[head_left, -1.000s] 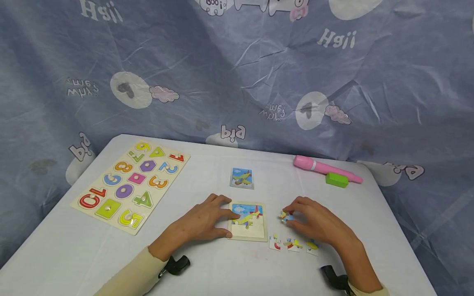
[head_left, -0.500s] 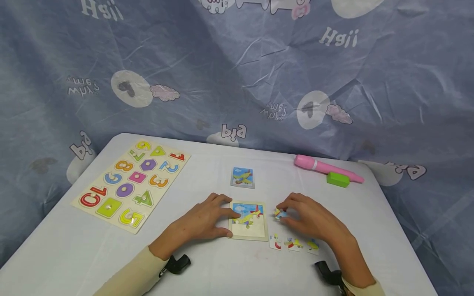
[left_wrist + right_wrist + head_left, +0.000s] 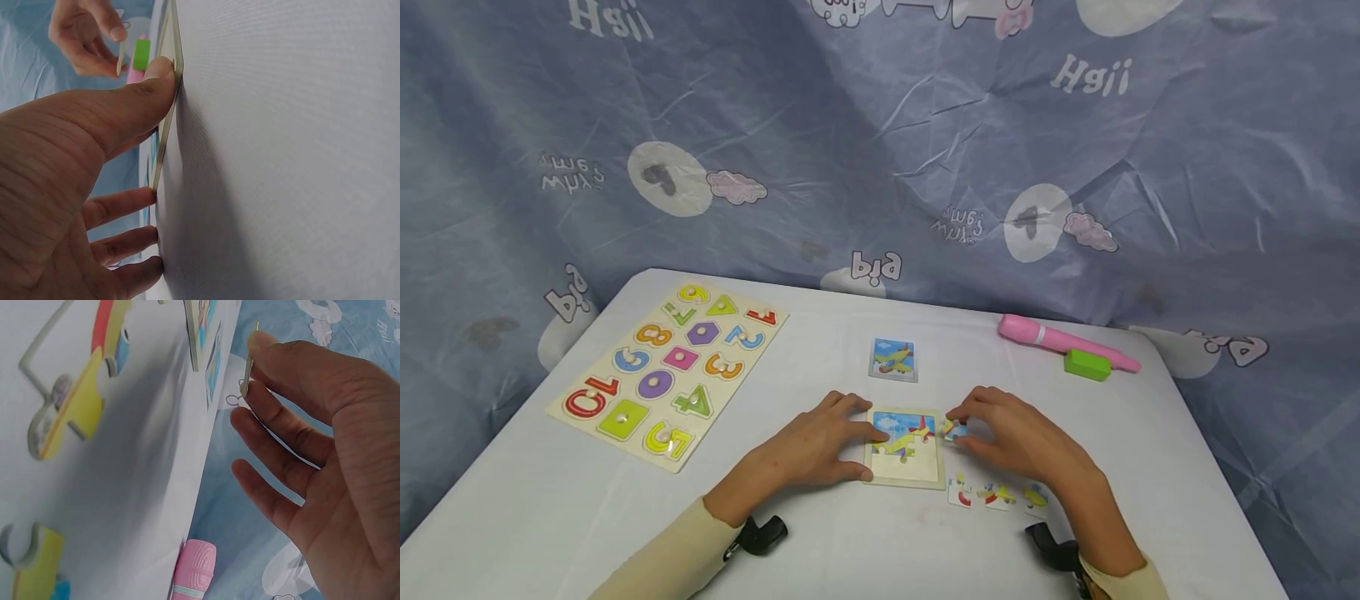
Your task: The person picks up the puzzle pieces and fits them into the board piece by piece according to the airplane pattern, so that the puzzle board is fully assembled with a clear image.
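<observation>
A square wooden puzzle tray (image 3: 907,482) lies mid-table, with an airplane picture partly filled in. My left hand (image 3: 816,443) rests on the tray's left side: the thumb touches the near-left corner, and one finger lies over the blue pieces. In the left wrist view the thumb (image 3: 147,94) presses the tray's edge, with the other fingers spread. Just off the tray's right edge, my right hand (image 3: 1022,435) pinches a jigsaw piece (image 3: 953,430) between thumb and fingers. The right wrist view shows that piece edge-on, raised off the table. Several loose jigsaw pieces (image 3: 997,496) lie nearer me.
A small airplane picture card (image 3: 893,360) lies beyond the tray. At the left is a board of number and shape pegs (image 3: 670,375). A pink pen-shaped object (image 3: 1067,342) and a green block (image 3: 1087,365) lie far right. A printed cloth (image 3: 820,167) hangs behind.
My right hand has moved left with the jigsaw piece, bringing it up to the tray's right edge. The left hand stays on the tray.
</observation>
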### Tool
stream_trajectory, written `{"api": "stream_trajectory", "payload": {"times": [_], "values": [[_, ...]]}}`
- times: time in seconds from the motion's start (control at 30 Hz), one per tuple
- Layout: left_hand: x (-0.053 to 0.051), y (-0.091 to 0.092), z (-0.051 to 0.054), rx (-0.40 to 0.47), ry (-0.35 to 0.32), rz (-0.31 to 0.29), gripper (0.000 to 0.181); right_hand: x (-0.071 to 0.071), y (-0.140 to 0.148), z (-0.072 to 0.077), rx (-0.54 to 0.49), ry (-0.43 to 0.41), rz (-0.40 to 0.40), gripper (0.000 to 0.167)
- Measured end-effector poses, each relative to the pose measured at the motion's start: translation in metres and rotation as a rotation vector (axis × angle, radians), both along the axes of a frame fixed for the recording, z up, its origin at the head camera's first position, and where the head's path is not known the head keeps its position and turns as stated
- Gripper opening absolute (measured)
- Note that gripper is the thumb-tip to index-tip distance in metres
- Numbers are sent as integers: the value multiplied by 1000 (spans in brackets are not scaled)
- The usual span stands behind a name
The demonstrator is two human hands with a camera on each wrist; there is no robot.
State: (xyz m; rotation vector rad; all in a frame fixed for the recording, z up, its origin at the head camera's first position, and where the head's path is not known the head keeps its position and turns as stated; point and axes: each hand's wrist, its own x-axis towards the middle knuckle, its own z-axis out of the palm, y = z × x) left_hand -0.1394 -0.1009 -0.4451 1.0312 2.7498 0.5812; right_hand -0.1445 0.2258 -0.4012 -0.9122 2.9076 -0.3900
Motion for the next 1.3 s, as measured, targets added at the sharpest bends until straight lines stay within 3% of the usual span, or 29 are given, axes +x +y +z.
{"api": "stream_trajectory", "payload": {"times": [1.3], "values": [[-1,1,2,-23,-2,6,56,2,-25,-17,-14,-21,137,26]]}}
